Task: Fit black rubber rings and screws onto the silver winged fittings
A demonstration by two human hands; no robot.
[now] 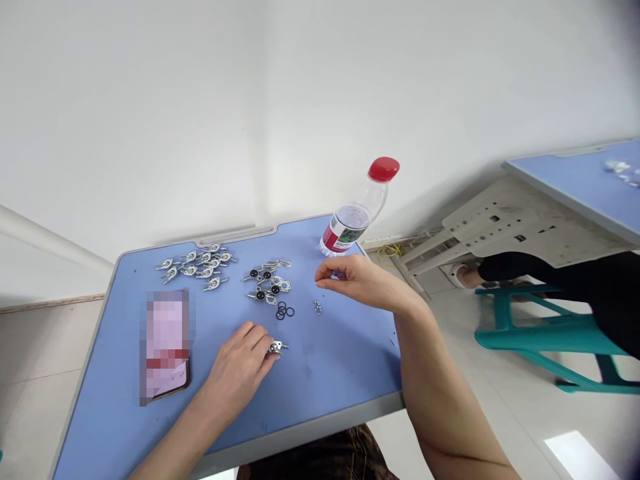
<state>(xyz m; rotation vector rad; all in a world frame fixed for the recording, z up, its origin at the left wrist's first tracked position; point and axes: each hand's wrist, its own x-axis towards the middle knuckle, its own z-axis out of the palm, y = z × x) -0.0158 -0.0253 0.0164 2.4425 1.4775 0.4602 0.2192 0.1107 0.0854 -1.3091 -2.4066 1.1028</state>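
Note:
My left hand [240, 367] rests low over the blue table [330, 380], its thumb and fingers closed on a small metal flanged fitting [275, 347]. To the upper right, my right hand [361, 281] hovers with thumb and forefinger pinched together; whatever is between the tips is too small to make out. Just below it lie several tiny shiny metal balls [317, 307]. Several black rubber rings [282, 311] lie between the two hands. Behind the rings is a loose group of metal parts [283, 283], some with round black discs [261, 295].
At the back left several similar metal fittings [203, 265] lie in a cluster. A phone [175, 380], partly blurred out, lies at the left. A red-capped water bottle [350, 227] stands at the back right edge. Beyond are another table [575, 177], a green stool [545, 340] and a person's leg [540, 270].

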